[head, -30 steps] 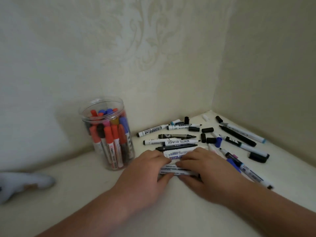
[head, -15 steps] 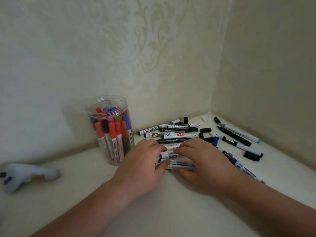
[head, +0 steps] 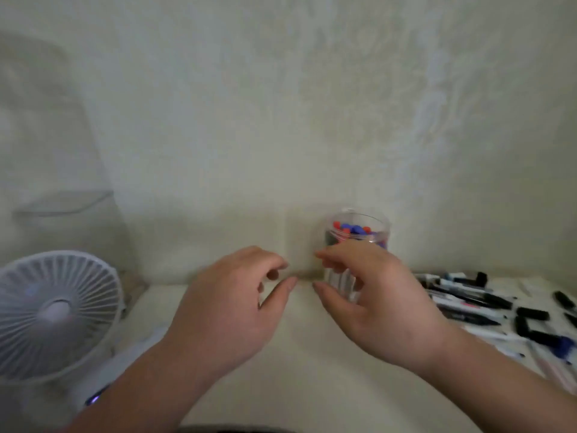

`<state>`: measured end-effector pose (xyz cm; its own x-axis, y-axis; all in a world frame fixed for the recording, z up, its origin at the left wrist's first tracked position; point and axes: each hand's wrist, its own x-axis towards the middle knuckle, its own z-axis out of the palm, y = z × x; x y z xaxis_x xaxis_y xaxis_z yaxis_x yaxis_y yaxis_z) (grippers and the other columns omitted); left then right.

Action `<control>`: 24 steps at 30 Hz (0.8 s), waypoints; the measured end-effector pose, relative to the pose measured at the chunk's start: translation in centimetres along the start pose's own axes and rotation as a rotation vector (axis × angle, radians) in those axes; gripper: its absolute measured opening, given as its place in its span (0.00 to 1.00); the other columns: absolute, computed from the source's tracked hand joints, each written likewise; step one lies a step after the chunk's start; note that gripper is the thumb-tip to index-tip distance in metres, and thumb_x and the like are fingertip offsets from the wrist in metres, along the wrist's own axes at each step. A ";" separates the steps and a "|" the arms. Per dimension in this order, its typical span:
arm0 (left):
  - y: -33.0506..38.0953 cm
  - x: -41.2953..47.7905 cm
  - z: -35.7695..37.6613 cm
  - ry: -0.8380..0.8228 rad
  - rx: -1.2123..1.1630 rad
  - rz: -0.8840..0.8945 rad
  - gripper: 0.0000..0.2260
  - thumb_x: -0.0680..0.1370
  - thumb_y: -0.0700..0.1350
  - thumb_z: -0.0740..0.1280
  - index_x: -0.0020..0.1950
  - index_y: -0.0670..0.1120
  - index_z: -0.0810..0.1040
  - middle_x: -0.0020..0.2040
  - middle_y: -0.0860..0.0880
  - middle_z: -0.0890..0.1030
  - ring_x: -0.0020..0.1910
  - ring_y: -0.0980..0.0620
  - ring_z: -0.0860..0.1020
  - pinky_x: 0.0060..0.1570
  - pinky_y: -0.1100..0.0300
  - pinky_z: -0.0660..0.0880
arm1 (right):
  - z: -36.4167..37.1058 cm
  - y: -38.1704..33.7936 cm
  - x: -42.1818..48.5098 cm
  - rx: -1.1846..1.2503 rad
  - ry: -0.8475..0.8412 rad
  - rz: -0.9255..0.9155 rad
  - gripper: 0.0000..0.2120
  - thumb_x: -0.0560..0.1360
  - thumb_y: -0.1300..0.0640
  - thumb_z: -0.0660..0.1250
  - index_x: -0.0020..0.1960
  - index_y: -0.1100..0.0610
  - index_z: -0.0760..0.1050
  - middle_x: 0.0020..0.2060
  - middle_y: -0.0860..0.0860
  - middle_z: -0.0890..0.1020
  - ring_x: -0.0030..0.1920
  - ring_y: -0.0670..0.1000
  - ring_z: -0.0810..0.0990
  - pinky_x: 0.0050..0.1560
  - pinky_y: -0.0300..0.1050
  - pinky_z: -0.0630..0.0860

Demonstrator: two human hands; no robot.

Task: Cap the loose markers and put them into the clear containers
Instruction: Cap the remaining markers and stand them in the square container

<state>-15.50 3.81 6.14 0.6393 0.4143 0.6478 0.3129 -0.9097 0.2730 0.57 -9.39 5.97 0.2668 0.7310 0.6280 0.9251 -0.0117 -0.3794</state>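
Observation:
My left hand [head: 231, 310] and my right hand [head: 381, 307] hover side by side over the white surface, fingers loosely curled, and I see nothing held in either. The right hand is in front of the lower half of a clear round jar [head: 359, 229] packed with red, blue and black capped markers. Its white barrels show between my thumb and fingers. Loose markers [head: 462, 298] lie in a pile at the right, with several black caps [head: 532, 314] and a blue cap [head: 565, 345] beside them. The picture is motion-blurred.
A small white desk fan [head: 56, 314] stands at the near left. Behind it a clear boxy container [head: 65, 207] sits against the patterned wall [head: 281, 120]. The white surface [head: 299, 364] stretches between my arms.
My view has swung left, bringing the fan and the boxy container into sight. Both hands have left the marker pile and moved left; the right one is now in front of the jar.

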 end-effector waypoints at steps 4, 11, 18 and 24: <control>-6.1 -1.0 -9.8 0.138 0.132 -0.215 0.10 0.76 0.59 0.65 0.43 0.55 0.81 0.37 0.63 0.78 0.34 0.58 0.77 0.36 0.56 0.76 | 4.6 -6.6 6.8 0.161 -0.034 -0.027 0.13 0.74 0.45 0.69 0.58 0.44 0.80 0.44 0.36 0.79 0.39 0.42 0.78 0.41 0.32 0.70; -12.9 -0.7 -22.2 0.449 0.199 -0.403 0.04 0.75 0.52 0.74 0.45 0.54 0.83 0.37 0.61 0.82 0.34 0.60 0.78 0.37 0.66 0.74 | 10.6 -18.6 18.9 0.286 -0.049 -0.119 0.19 0.74 0.42 0.69 0.63 0.44 0.77 0.48 0.39 0.80 0.38 0.39 0.77 0.44 0.38 0.70; -14.3 5.6 -21.9 0.189 0.050 -0.603 0.43 0.73 0.60 0.72 0.81 0.54 0.51 0.77 0.49 0.66 0.69 0.48 0.73 0.68 0.50 0.71 | 12.0 -20.9 25.6 0.441 -0.072 0.139 0.47 0.69 0.32 0.71 0.79 0.54 0.60 0.71 0.50 0.73 0.60 0.53 0.81 0.59 0.48 0.76; -15.7 7.5 -20.4 0.256 -0.050 -0.660 0.51 0.70 0.60 0.76 0.82 0.49 0.49 0.78 0.43 0.62 0.76 0.43 0.65 0.70 0.53 0.66 | 12.6 -21.4 26.4 0.861 -0.341 0.270 0.43 0.71 0.41 0.76 0.77 0.57 0.62 0.55 0.47 0.80 0.37 0.50 0.83 0.30 0.44 0.67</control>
<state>-30.00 20.61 21.21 0.1405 0.8654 0.4810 0.5415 -0.4739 0.6944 -15.64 18.77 22.09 0.2232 0.9375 0.2669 0.2927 0.1968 -0.9357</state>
